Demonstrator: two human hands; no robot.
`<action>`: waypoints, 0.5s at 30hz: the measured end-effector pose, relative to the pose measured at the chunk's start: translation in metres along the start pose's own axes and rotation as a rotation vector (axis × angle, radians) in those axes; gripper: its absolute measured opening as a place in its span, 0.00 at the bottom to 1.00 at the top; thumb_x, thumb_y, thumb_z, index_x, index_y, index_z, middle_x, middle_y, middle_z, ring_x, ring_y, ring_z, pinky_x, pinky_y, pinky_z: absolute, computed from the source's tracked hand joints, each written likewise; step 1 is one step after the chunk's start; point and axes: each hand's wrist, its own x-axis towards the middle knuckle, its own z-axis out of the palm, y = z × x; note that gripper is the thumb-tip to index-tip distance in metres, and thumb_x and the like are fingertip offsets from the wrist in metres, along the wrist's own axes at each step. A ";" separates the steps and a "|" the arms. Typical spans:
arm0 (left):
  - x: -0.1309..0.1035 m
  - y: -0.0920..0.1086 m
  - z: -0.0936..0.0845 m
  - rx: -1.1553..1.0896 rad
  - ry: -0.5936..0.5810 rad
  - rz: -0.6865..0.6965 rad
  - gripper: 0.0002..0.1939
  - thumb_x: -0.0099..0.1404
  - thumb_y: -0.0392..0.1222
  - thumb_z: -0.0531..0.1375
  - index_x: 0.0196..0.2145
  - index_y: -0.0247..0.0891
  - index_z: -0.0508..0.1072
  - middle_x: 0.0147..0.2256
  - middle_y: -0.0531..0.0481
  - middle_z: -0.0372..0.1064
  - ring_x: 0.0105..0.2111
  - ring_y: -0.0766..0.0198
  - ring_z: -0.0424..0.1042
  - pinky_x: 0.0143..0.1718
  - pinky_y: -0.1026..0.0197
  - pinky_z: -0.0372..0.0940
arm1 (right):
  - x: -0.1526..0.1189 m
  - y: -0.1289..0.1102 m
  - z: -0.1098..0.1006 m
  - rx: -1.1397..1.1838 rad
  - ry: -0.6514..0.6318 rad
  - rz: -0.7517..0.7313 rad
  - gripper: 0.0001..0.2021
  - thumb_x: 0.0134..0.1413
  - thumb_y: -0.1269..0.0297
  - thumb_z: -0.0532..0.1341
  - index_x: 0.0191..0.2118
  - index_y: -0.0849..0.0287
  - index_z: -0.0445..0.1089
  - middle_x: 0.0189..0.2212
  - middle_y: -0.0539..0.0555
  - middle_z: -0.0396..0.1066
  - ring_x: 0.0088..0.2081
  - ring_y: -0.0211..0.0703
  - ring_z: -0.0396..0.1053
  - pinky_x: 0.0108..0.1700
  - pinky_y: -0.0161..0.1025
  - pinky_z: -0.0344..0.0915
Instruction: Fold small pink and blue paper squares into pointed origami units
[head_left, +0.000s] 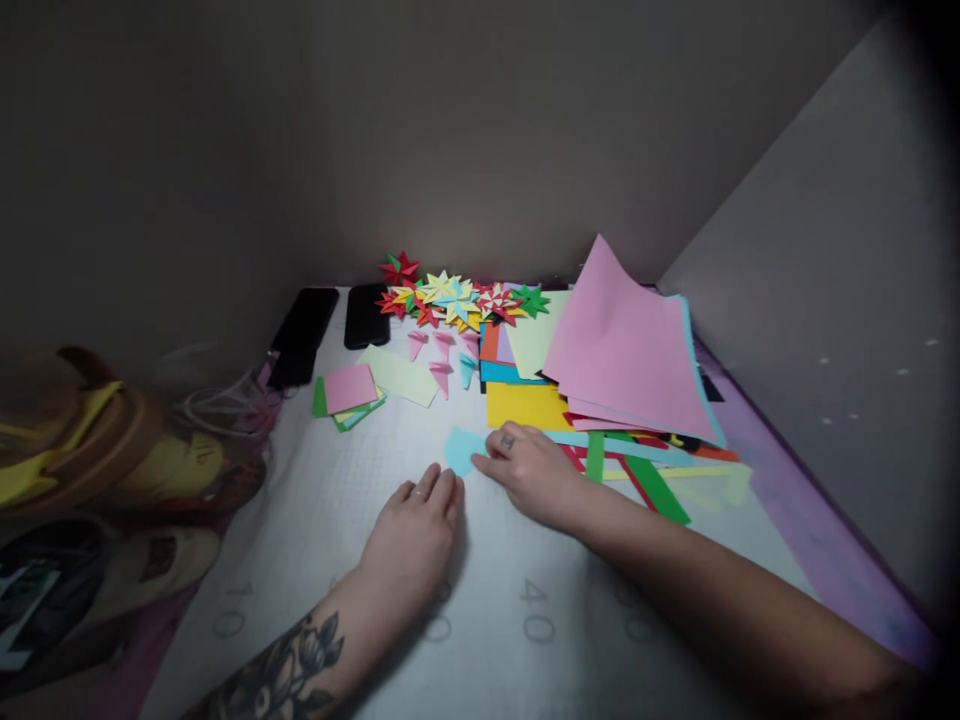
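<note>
A small piece of light blue paper (459,450) lies on the pale mat in front of me, part of it hidden by my fingers. My right hand (525,475) is closed at its right edge, thumb and fingertips pinching or pressing the paper. At its lower edge my left hand (416,525) rests with fingers fairly straight and held close together, fingertips at or just beside the paper. Beyond it stand several folded pink paper pieces (442,346) and a folded light blue piece (466,372).
Colourful paper stars (457,298) are heaped at the back. Pink sheets (630,350) and paper strips (645,475) lie at the right. Small paper squares (349,390) and two dark phones (367,315) are at the left. Walls bound the back and right.
</note>
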 end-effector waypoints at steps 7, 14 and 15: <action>0.001 -0.001 -0.003 -0.051 0.016 -0.002 0.23 0.62 0.26 0.49 0.55 0.28 0.64 0.52 0.34 0.66 0.55 0.46 0.62 0.46 0.47 0.66 | -0.003 0.007 -0.001 -0.072 0.151 0.132 0.10 0.50 0.79 0.56 0.35 0.63 0.72 0.33 0.59 0.72 0.33 0.45 0.62 0.32 0.41 0.57; 0.004 -0.017 0.001 -0.464 0.190 -0.096 0.21 0.60 0.26 0.49 0.49 0.37 0.68 0.47 0.40 0.68 0.47 0.52 0.69 0.47 0.48 0.66 | 0.000 0.002 0.000 0.186 0.107 -0.124 0.14 0.51 0.78 0.53 0.40 0.61 0.71 0.34 0.57 0.73 0.34 0.43 0.66 0.35 0.38 0.63; 0.004 -0.020 0.004 -0.601 0.271 -0.151 0.24 0.59 0.26 0.49 0.52 0.38 0.65 0.50 0.40 0.65 0.49 0.54 0.68 0.49 0.49 0.65 | 0.001 0.002 0.001 0.189 0.090 -0.128 0.14 0.51 0.78 0.53 0.41 0.62 0.71 0.34 0.57 0.73 0.35 0.43 0.66 0.36 0.39 0.64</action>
